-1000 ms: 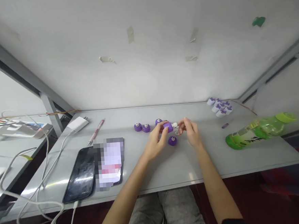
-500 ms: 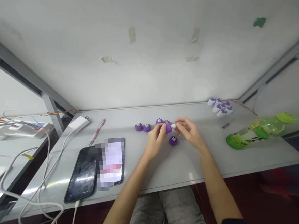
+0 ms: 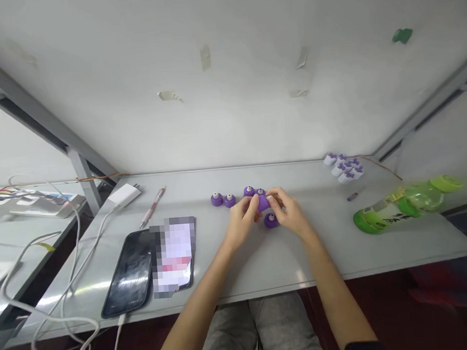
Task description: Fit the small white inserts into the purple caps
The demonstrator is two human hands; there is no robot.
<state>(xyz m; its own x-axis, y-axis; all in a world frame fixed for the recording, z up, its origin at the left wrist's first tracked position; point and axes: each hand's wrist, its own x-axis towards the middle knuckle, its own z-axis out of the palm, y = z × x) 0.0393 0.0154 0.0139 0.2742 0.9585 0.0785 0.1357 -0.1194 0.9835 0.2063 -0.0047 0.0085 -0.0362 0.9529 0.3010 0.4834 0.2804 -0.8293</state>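
My left hand (image 3: 242, 217) and my right hand (image 3: 286, 211) meet above the middle of the grey table (image 3: 263, 258), both pinched on one small purple cap (image 3: 263, 201) held between their fingertips. The white part seen earlier at its end is hidden under my right fingers. Another purple cap (image 3: 270, 220) lies on the table just under my hands. Further back stand several more purple caps (image 3: 229, 200) in a loose row, each with a white centre.
A black phone (image 3: 130, 273) on a white cable and a second phone (image 3: 173, 254) lie at the left front. A pink pen (image 3: 151, 206) and white charger (image 3: 123, 195) sit behind them. A green bottle (image 3: 403, 203) lies at the right; white-and-purple parts (image 3: 343, 167) cluster at the back right.
My right hand moved left and closed onto the purple cap held by my left hand, covering the small white part it carried. The hands now touch.
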